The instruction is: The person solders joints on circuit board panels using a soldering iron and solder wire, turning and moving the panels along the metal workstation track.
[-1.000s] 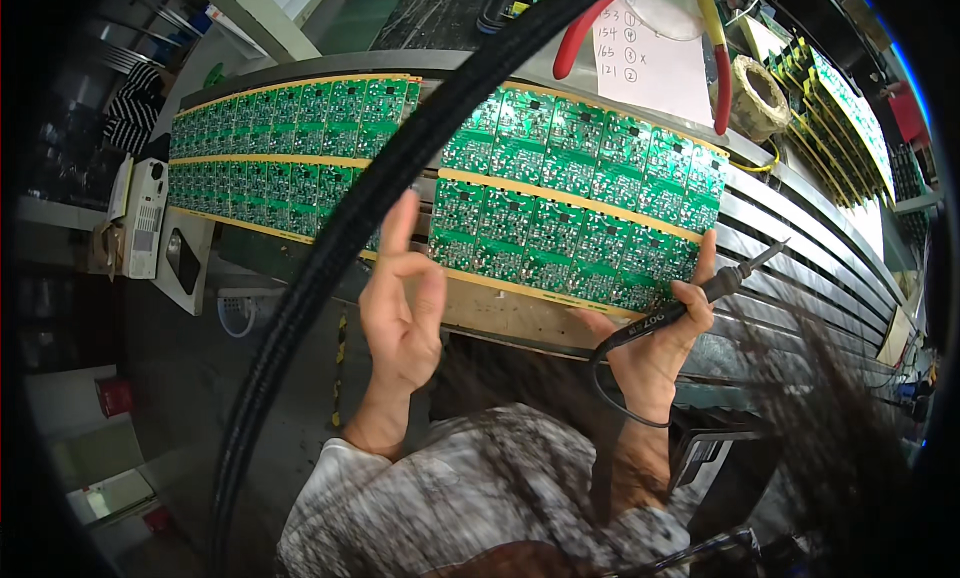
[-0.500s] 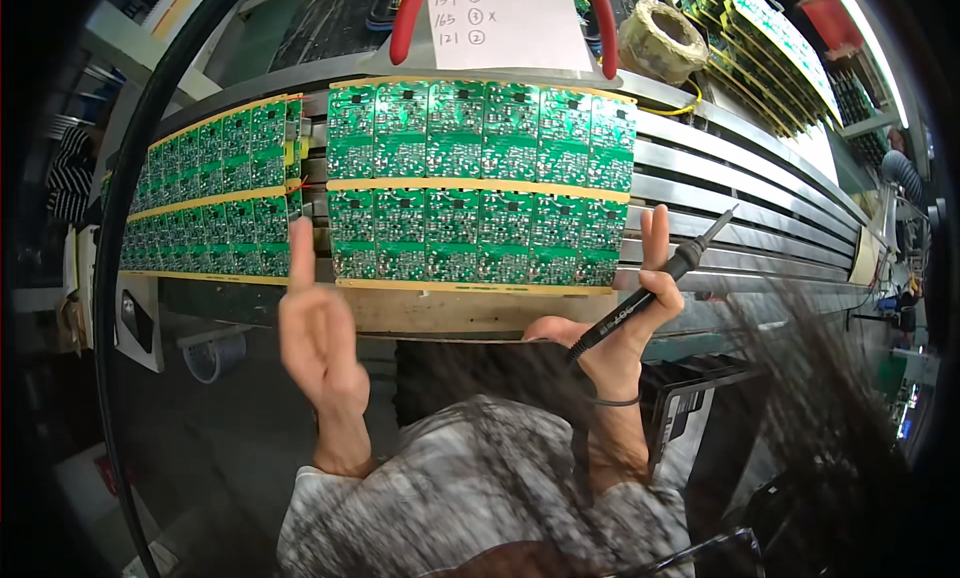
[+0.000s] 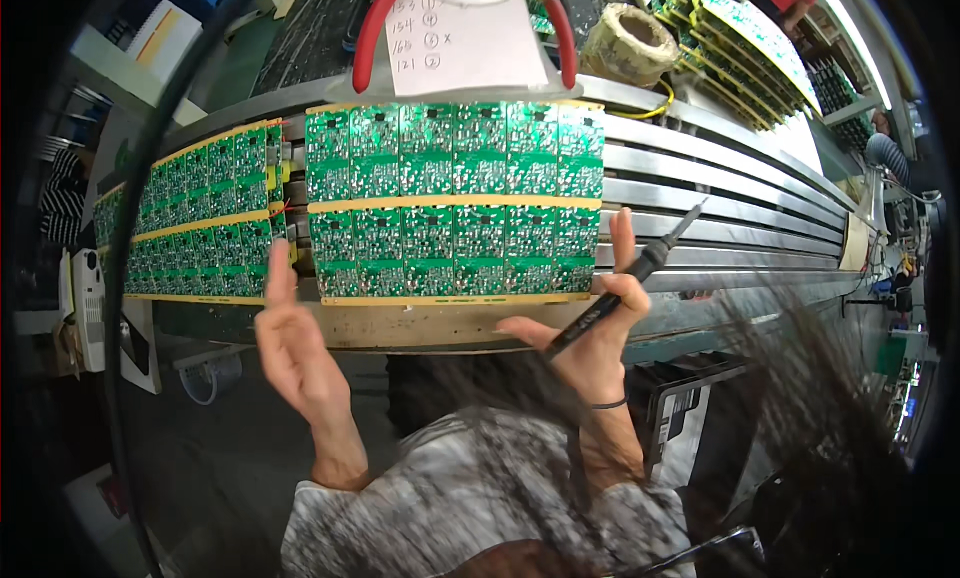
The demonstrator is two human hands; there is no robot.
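Observation:
My right hand (image 3: 600, 353) holds a black soldering iron (image 3: 600, 323) slantwise, its tip pointing up and right over the metal rails. The index finger of that hand rises beside the right edge of a green circuit board panel (image 3: 455, 208), and the thumb stretches to the left. My left hand (image 3: 295, 353) is empty, with its index finger stretched out and the others loosely bent. Its fingertip is at the gap between that panel and a second green panel (image 3: 195, 228) on the left; whether it touches either cannot be told.
Parallel metal rails (image 3: 730, 218) run under the panels. Beyond them are red curved handles (image 3: 365, 48), a handwritten sheet (image 3: 465, 53), a brown roll (image 3: 630, 43) and a rack of upright boards (image 3: 735, 63). A black cable (image 3: 120, 378) hangs at left.
The whole view has shifted, so the bench sits lower and further left. My right hand with the soldering iron has moved slightly farther forward and left against the panel. My left hand's fingers have loosened.

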